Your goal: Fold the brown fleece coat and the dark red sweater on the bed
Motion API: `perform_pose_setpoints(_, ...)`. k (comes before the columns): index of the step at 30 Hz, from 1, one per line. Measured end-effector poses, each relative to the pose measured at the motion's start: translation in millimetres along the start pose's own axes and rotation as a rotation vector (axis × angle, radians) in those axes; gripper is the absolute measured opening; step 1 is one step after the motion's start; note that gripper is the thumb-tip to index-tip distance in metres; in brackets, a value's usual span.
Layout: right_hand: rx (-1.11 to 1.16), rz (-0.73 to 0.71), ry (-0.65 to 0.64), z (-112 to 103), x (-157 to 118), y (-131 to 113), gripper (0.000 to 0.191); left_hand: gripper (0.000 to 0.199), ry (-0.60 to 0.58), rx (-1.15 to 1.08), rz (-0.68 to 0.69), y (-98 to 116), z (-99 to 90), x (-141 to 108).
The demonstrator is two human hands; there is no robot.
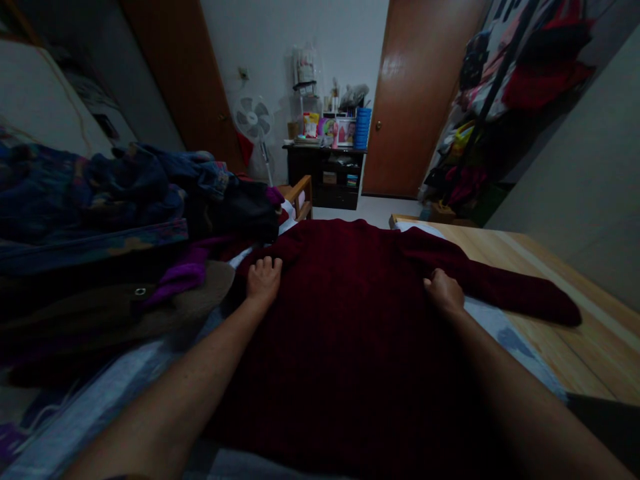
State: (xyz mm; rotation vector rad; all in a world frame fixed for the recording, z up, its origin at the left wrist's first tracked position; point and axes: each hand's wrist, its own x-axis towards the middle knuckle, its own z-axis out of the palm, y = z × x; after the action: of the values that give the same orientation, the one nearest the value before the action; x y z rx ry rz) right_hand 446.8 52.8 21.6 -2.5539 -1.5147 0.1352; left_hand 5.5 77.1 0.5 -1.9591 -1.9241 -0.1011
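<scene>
A dark red long-sleeved sweater point(345, 313) lies spread out in front of me, its neck end pointing away. Its right-hand sleeve stretches out over a wooden board, while the left-hand sleeve runs toward a heap of clothes and is partly hidden. My left hand point(264, 280) is closed on the sweater near the left armhole, fingers curled into the cloth. On the opposite side, just below the right armhole, my right hand point(445, 291) makes a fist that grips the side edge. Pale patterned cloth point(510, 333) shows beneath the sweater.
Jeans and other clothes form a large heap point(125, 193) on the left. A light wooden surface point(590, 267) runs along the right. Farther back are a wooden chair arm point(300, 190), a standing fan point(254, 119), a dark cabinet point(300, 177) and hanging clothes point(540, 87).
</scene>
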Motion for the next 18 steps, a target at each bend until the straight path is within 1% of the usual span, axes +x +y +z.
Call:
perform_pose_setpoints(1, -0.021, -0.014, 0.015, -1.8, -3.4, -2.8, 0.038, 0.040, 0.039, -0.016, 0.028, 5.2, 0.2, -2.3)
perform_pose_setpoints(2, -0.047, -0.037, 0.058, -3.5, -7.5, -6.8, 0.039, 0.040, 0.073, -0.044, 0.071, 11.7, 0.4, -5.1)
perform_pose_setpoints(4, -0.100, -0.116, 0.204, -4.9, -17.9, -18.5, 0.038, 0.042, 0.089, -0.130, 0.200, 27.6, 1.9, -11.8)
perform_pose_setpoints(6, -0.117, -0.256, 0.328, -0.6, -31.4, -35.2, 0.038, 0.042, 0.016, -0.251, 0.344, 43.7, 6.2, -18.9)
perform_pose_setpoints(7, -0.102, -0.343, 0.342, 4.5, -39.1, -44.7, 0.038, 0.042, -0.050, -0.310, 0.392, 50.3, 9.4, -22.1)
perform_pose_setpoints(8, -0.074, -0.440, 0.325, 11.6, -47.4, -54.5, 0.040, 0.042, -0.122, -0.360, 0.413, 55.2, 13.2, -25.1)
perform_pose_setpoints(9, -0.041, -0.523, 0.287, 20.7, -55.8, -64.0, 0.043, 0.045, -0.186, -0.394, 0.406, 58.0, 17.6, -27.6)
perform_pose_setpoints(10, -0.011, -0.577, 0.233, 31.2, -64.1, -72.6, 0.046, 0.049, -0.235, -0.410, 0.376, 58.6, 22.1, -29.7)
perform_pose_setpoints(11, 0.015, -0.594, 0.179, 42.5, -71.9, -79.8, 0.050, 0.053, -0.266, -0.412, 0.332, 57.1, 26.8, -31.2)
perform_pose_setpoints(13, 0.042, -0.585, 0.081, 64.8, -85.1, -89.1, 0.056, 0.059, -0.289, -0.391, 0.236, 49.3, 35.6, -32.7)
perform_pose_setpoints(15, 0.042, -0.540, 0.004, 82.2, -93.5, -91.4, 0.057, 0.064, -0.317, -0.372, 0.158, 38.6, 42.9, -32.6)
perform_pose_setpoints(18, 0.039, -0.494, -0.033, 93.2, -97.7, -87.4, 0.057, 0.068, -0.367, -0.360, 0.121, 25.9, 48.6, -31.9)
